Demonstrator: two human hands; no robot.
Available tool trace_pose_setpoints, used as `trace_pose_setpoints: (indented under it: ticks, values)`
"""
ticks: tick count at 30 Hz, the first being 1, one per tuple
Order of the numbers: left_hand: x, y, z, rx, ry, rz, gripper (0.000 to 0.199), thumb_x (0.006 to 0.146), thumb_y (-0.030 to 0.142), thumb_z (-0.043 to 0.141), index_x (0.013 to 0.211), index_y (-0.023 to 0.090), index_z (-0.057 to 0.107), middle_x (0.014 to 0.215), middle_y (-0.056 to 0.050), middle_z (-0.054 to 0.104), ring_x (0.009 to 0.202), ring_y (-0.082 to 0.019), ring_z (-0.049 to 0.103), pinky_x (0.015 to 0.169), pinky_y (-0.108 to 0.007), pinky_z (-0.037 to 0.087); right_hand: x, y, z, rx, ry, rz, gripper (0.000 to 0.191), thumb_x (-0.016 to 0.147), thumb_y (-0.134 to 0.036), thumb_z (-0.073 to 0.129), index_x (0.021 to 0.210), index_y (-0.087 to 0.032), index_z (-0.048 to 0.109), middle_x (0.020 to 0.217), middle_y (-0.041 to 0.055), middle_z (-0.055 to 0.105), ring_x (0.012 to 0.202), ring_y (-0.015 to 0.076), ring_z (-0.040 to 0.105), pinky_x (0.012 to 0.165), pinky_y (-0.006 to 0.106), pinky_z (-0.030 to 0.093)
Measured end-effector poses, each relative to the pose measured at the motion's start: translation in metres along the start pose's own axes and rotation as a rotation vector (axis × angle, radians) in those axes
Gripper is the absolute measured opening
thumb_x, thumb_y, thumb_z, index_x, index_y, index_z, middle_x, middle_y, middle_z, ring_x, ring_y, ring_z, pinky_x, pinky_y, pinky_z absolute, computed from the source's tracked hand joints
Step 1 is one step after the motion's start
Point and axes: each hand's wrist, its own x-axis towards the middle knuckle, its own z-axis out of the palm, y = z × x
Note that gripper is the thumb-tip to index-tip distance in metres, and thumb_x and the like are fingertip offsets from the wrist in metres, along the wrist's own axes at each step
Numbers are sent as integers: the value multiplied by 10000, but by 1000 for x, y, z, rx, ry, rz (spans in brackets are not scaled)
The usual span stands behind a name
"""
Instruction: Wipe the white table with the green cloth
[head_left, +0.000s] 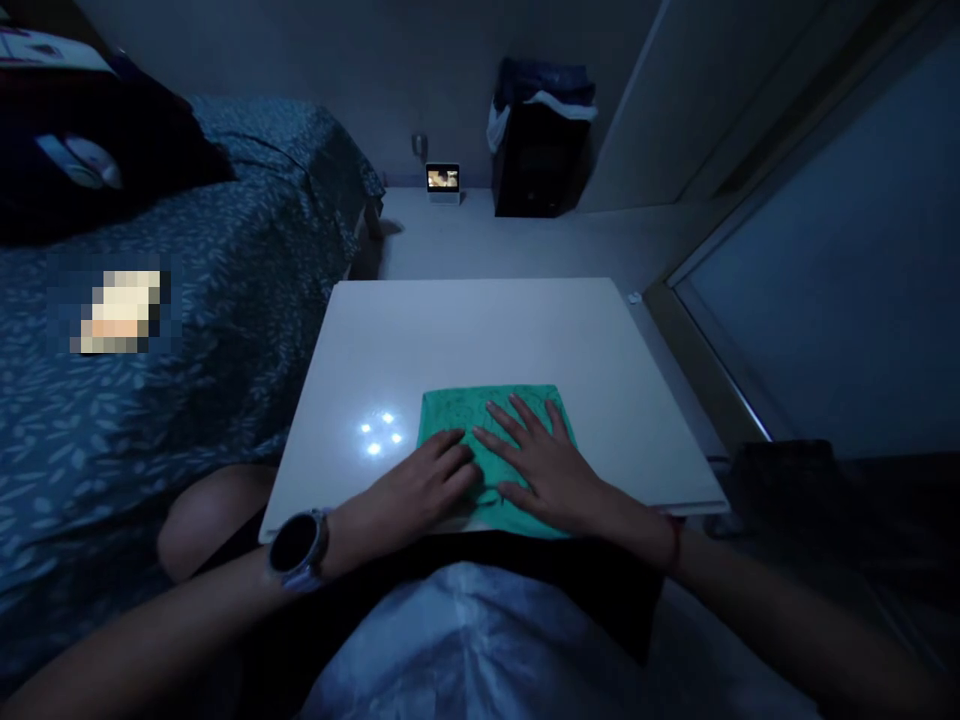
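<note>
A green cloth [491, 400] with dark line markings lies folded in a rough rectangle at the near edge of a white table [465, 330]. My right hand [551, 465] rests flat on its right part, fingers spread. On the left side of the cloth is my left hand [442, 475], its fingers curled and pressed together on the fabric. A small fold shows between the two hands. The fingertips of my left hand are partly hidden. A watch [295, 548] is on my left wrist, and a red band [676, 543] circles the right one.
To the left stands a bed with a leaf-patterned cover [255, 220]; a blurred-out patch lies over it. Beyond the table, a small lit screen [442, 180] stands on the floor by a black box [536, 160] topped with clothes. Lamp reflections show on the tabletop. Sliding panels [840, 230] line the right.
</note>
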Motion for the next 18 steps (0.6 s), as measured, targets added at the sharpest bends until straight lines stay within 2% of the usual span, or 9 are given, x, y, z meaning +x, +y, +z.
trace_pose_setpoints:
  ticks: [3, 5, 8, 9, 11, 13, 15, 16, 18]
  values:
    - [29, -36, 1, 34, -41, -58, 151, 992, 82, 561, 1135, 99, 606, 1182, -169, 678, 1225, -306, 652, 1087, -457, 560, 42, 36, -11, 23, -146, 124, 707, 1101, -639, 379, 1717, -299, 316, 1782, 53, 113, 1639, 416, 102, 1222, 787, 113]
    - [49, -65, 1, -34, -93, -192, 119, 1000, 99, 516, 1072, 119, 610, 1094, -143, 692, 1038, -249, 703, 969, -395, 596, 73, 61, -17, 22, -180, 168, 693, 1106, -625, 390, 1719, -310, 309, 1783, 35, 113, 1649, 383, 93, 1259, 742, 82]
    - [69, -106, -5, -127, -134, -361, 182, 1032, 167, 435, 998, 150, 613, 911, -100, 695, 779, -194, 673, 785, -332, 580, 112, 94, -22, 24, -149, 177, 658, 1121, -584, 388, 1719, -322, 308, 1780, 28, 144, 1646, 365, 128, 1276, 712, 82]
    - [72, -118, -9, -154, -143, -357, 213, 1040, 190, 416, 980, 159, 617, 909, -98, 701, 791, -194, 673, 800, -334, 574, 122, 103, -22, 28, -133, 179, 655, 1121, -581, 388, 1718, -322, 312, 1779, 30, 156, 1643, 365, 142, 1277, 709, 85]
    - [73, -134, -19, -206, -187, -273, 267, 1043, 230, 405, 892, 167, 617, 1042, -128, 723, 993, -219, 692, 937, -365, 556, 138, 117, -23, 35, -118, 178, 662, 1116, -592, 395, 1714, -319, 323, 1777, 30, 169, 1641, 360, 152, 1284, 694, 83]
    - [69, -142, -31, -222, -298, -202, 317, 1033, 276, 441, 785, 158, 599, 1282, -170, 693, 1308, -288, 599, 1117, -457, 468, 146, 124, -23, 40, -126, 166, 666, 1114, -599, 399, 1714, -322, 319, 1779, 21, 163, 1647, 343, 134, 1294, 674, 75]
    - [67, -141, -40, -188, -409, -237, 369, 1044, 354, 476, 778, 145, 623, 1447, -180, 624, 1477, -359, 452, 1198, -576, 352, 147, 122, -23, 34, -136, 152, 655, 1122, -589, 380, 1719, -330, 299, 1783, 9, 143, 1654, 331, 107, 1297, 666, 63]
    - [68, -138, -44, -165, -445, -271, 375, 1054, 386, 485, 823, 144, 652, 1444, -174, 631, 1467, -367, 459, 1196, -605, 328, 145, 119, -23, 28, -138, 149, 654, 1125, -588, 373, 1721, -334, 289, 1785, 7, 132, 1654, 334, 100, 1293, 675, 60]
    - [71, -127, -48, -116, -466, -315, 317, 1054, 401, 530, 944, 150, 689, 1266, -150, 712, 1277, -321, 605, 1147, -557, 374, 136, 107, -21, 17, -142, 136, 674, 1117, -609, 379, 1724, -333, 280, 1786, 23, 119, 1649, 364, 95, 1272, 712, 64]
